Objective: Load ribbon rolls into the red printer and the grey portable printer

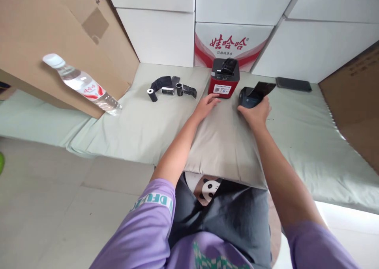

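Right now we sit facing a pale green mat (pixel 296 142) with stacked white boxes (pixel 160 36) behind it and a big cardboard sheet (pixel 44 36) leaning at the left; a water bottle (pixel 83 85) rests against that sheet. On the cushion (pixel 219 142) before us stand 2 small printers. Our left hand (pixel 206 104) lies loose and flat, fingertips touching the base of the red printer (pixel 223 79). Our right hand (pixel 257 112) wraps the near side of the dark printer (pixel 248 97), whose lid (pixel 263 88) stands raised. We judge the step to be steadying both printers with the dark one opened for loading. A next move would call for 1 of the black rolls (pixel 171 89), lying well apart to the left. A phone (pixel 293 84) lies behind.
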`<state>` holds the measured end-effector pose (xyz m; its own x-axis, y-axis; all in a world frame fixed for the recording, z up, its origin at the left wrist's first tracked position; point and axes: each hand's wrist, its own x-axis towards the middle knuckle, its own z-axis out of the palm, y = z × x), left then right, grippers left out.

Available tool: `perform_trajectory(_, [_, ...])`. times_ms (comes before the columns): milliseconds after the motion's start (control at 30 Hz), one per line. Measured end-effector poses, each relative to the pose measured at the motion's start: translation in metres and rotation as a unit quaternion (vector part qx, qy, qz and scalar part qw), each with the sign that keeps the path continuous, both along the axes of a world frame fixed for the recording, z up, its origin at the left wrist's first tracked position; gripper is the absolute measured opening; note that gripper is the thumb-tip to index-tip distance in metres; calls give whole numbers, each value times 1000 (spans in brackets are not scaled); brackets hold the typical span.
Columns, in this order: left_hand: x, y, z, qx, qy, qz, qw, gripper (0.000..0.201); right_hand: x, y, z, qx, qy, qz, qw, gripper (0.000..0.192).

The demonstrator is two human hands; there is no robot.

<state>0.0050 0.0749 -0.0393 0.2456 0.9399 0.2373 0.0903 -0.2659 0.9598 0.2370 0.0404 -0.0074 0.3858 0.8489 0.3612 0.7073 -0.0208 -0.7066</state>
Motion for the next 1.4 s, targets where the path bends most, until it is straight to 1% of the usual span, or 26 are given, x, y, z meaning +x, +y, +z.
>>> perform_trajectory(33, [0,0,1,-2,1,3,1000,37,6,9,4,-52,-6,-39,998,96])
perform_trajectory(100, [0,-1,1,-9,-2,5,1000,35,15,23,11,-118,-15,-75,990,100])
perform_trajectory(167, [0,-2,2,-17,-5,8,1000,35,21,32,13,-136,-22,-67,988,102])
perform_trajectory(267, [1,-3,3,-24,-4,15,1000,34,27,37,9,-135,-29,-43,990,104])
perform_trajectory(367, [1,-5,5,-22,2,22,1000,34,30,37,-1,-130,-31,-27,991,108])
perform_trajectory(467, [0,-7,7,-23,8,23,999,33,29,33,-13,-86,-28,-34,995,111])
perform_trajectory(567, [0,-7,7,-27,6,23,999,33,28,32,-24,-43,-23,-47,998,109])
perform_trajectory(733, [0,-7,6,-23,10,23,999,35,35,35,-36,-26,-25,-40,999,109])
perform_trajectory(900, [0,-8,6,-25,22,23,999,35,40,36,-39,-20,-19,-33,999,106])
perform_trajectory(1133, [1,-9,6,-24,30,27,999,35,38,34,-35,-47,-20,-36,998,109])
perform_trajectory(1400, [1,-9,6,-28,38,28,999,32,40,31,-34,-44,2,-23,999,108])
